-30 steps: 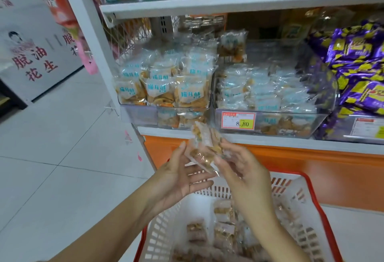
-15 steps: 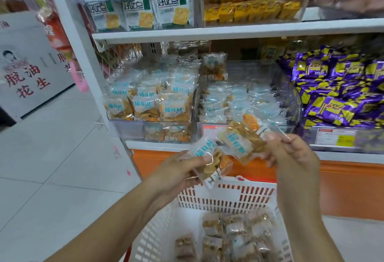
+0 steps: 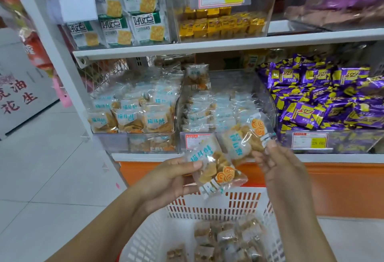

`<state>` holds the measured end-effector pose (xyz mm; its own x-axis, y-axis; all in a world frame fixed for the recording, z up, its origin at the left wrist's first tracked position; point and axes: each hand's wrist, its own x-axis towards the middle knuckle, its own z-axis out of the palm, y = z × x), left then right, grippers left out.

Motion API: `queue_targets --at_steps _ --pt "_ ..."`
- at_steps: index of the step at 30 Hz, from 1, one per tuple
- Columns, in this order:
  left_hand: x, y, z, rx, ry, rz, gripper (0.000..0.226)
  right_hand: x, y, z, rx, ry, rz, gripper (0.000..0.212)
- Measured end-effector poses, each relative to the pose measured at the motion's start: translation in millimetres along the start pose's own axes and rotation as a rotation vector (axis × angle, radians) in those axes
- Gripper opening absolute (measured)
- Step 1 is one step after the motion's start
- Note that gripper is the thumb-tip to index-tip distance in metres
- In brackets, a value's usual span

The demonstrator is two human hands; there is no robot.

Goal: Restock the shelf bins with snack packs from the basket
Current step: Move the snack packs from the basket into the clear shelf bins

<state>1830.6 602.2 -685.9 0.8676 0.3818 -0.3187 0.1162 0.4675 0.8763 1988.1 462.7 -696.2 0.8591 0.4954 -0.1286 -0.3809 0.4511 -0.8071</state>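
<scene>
Holding two clear snack packs before the shelf, the left hand (image 3: 166,178) grips one pack (image 3: 216,171) above the basket (image 3: 214,204) while the right hand (image 3: 279,170) pinches the second pack (image 3: 242,143) by its end, angled up toward the middle bin (image 3: 232,79) just beyond.

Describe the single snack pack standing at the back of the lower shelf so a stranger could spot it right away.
Look at the lower shelf, left of the purple packs, where two clear bins sit side by side. At the back, where those bins meet, one snack pack stands upright. Unlike the rows packed in the bins, it stands alone and rises above them.
</scene>
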Motion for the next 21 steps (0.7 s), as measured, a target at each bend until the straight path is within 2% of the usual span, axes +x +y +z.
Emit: queue_targets --at_steps 3,7,10,13,14,17,21 --pt "3.4 -0.2 6.9 -0.051 -0.055 0.027 0.042 -5.5 3.4 9.8 0.195 -0.037 0.158 0.015" --pt "8.9 4.9 12.6 -0.179 -0.060 0.150 0.054 -10.2 10.8 17.1 0.177 -0.180 0.295 0.007" --pt "14.0 10.1 10.5 -0.336 -0.009 0.243 0.060 -12.2 13.9 11.9 -0.148 -0.315 0.223 0.013" --pt "17.1 13.1 5.2 -0.329 0.041 0.287 0.058 -12.8 11.2 9.7 -0.469 -0.478 0.132 0.009" --pt "18.3 13.1 2.9 -0.290 0.046 0.286 0.056 -12.2 8.9 9.1 -0.549 -0.510 0.123 0.014" --pt "17.4 16.1 0.4 -0.031 0.122 0.298 0.046 -4.0 1.6 2.1 -0.703 -0.528 0.098 0.059" --pt "11.3 24.7 6.2 0.297 0.190 0.370 0.045 11.2 -8.0 6.5 -0.875 -0.477 -0.095 0.099"
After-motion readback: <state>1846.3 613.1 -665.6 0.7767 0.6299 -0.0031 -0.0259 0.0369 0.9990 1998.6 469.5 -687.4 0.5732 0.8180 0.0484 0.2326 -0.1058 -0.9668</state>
